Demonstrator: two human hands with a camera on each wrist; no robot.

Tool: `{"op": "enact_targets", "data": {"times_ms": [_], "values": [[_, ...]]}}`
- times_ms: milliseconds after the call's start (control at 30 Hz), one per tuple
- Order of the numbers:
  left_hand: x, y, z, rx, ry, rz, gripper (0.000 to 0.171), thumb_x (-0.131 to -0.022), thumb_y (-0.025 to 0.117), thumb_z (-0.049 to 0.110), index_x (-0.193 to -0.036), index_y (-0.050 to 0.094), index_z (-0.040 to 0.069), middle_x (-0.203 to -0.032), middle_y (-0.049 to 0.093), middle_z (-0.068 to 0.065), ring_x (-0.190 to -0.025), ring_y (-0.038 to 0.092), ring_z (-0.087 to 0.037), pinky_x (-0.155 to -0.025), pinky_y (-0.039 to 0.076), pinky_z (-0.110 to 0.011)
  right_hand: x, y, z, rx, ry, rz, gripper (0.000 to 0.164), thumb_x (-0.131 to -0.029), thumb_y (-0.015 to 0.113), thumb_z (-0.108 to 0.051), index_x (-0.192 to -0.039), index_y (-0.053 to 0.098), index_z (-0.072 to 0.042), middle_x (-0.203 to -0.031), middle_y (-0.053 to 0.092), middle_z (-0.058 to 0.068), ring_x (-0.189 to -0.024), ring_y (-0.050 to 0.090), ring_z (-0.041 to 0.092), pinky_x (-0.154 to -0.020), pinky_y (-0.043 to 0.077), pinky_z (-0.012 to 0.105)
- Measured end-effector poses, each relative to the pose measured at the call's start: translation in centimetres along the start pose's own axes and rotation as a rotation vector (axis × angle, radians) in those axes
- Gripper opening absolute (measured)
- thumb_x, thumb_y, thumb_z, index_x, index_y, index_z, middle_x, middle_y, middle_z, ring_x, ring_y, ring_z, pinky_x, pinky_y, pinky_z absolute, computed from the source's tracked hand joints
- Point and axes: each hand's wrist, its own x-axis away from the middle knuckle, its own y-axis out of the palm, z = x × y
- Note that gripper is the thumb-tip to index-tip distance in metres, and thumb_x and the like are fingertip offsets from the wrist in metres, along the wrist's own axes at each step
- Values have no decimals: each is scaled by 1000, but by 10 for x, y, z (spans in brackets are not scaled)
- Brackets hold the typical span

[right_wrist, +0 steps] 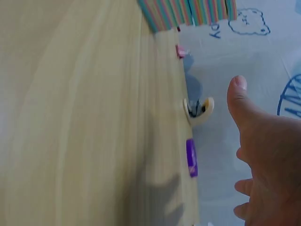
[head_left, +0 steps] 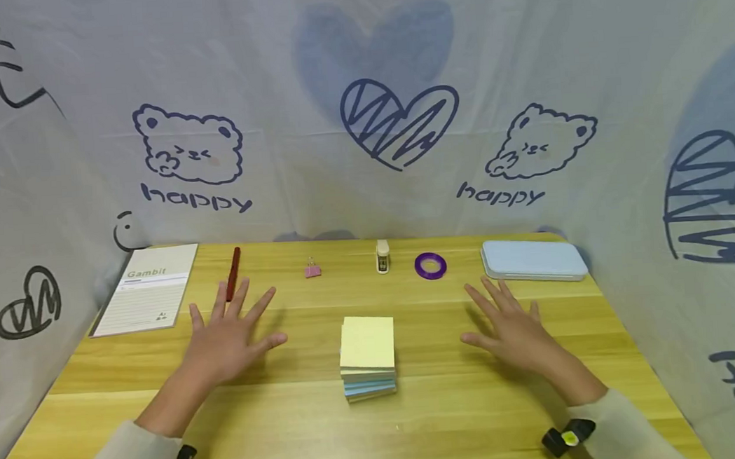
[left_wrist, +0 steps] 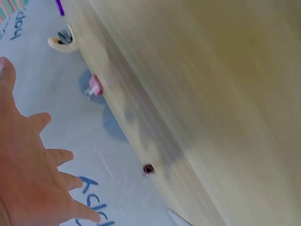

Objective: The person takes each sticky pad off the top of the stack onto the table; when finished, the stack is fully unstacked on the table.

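My left hand [head_left: 223,343] hovers over the left half of the table with fingers spread, holding nothing. Its fingertips overlap the lower end of a dark red pen [head_left: 234,273] in the head view. Over the right half, my right hand [head_left: 512,329] is spread likewise, below a purple roll of tape [head_left: 430,266]. Between the hands stands a tall stack of sticky notes [head_left: 367,343], yellow on top with blue layers lower down. In the right wrist view the stack's side [right_wrist: 188,12] shows many coloured stripes.
Along the wooden table's [head_left: 291,431] back lie a Gambit notepad [head_left: 146,288], a pink binder clip [head_left: 312,270], a small cream item with curved jaws and metal inside [right_wrist: 198,110], and a pale blue case [head_left: 533,259]. White cloth [head_left: 301,170] with drawings hangs behind and at both sides.
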Motion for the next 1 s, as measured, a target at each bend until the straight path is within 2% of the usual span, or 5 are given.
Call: {"op": "enact_targets", "data": {"times_ms": [300, 567, 767, 900, 1000], "values": [[5, 7, 29, 65, 90, 28, 86, -95, 57, 70, -165, 23, 34, -174, 7, -8, -158, -3, -42, -111, -6, -84, -11, -4, -31, -81, -103, -46, 90, -96, 62, -62, -166, 23, -21, -173, 13, 10, -157, 9, 41, -110, 5, 85], [13, 10, 59, 212, 202, 34, 89, -96, 65, 58, -166, 19, 29, -173, 12, -1, -158, 5, -39, -115, 3, -80, -19, -7, -66, -170, -247, -96, 88, -97, 65, -55, -166, 23, -17, -171, 17, 10, -157, 16, 38, -115, 8, 80], [17, 16, 78, 560, 259, -83, 95, -97, 68, 49, -167, 9, 23, -172, 10, -8, -157, 9, -42, -118, 10, -76, -24, -10, -98, -285, -349, -192, 92, -97, 64, -57, -166, 19, -17, -172, 16, 9, -158, 11, 36, -120, 10, 74], [17, 22, 87, 799, 251, -171, 100, -95, 73, 46, -167, 6, 27, -173, 8, -10, -156, 10, -42, -119, 16, -73, -26, -10, -115, -326, -382, -243, 96, -95, 63, -62, -167, 17, -17, -172, 15, 7, -157, 16, 35, -123, 21, 64], [16, 26, 94, 899, 256, -176, 104, -93, 78, 39, -167, 9, 21, -173, 11, -8, -156, 13, -40, -121, 19, -69, -28, -10, -126, -335, -383, -271, 99, -93, 65, -63, -167, 17, -17, -172, 16, 7, -156, 23, 34, -122, 30, 56]]}}
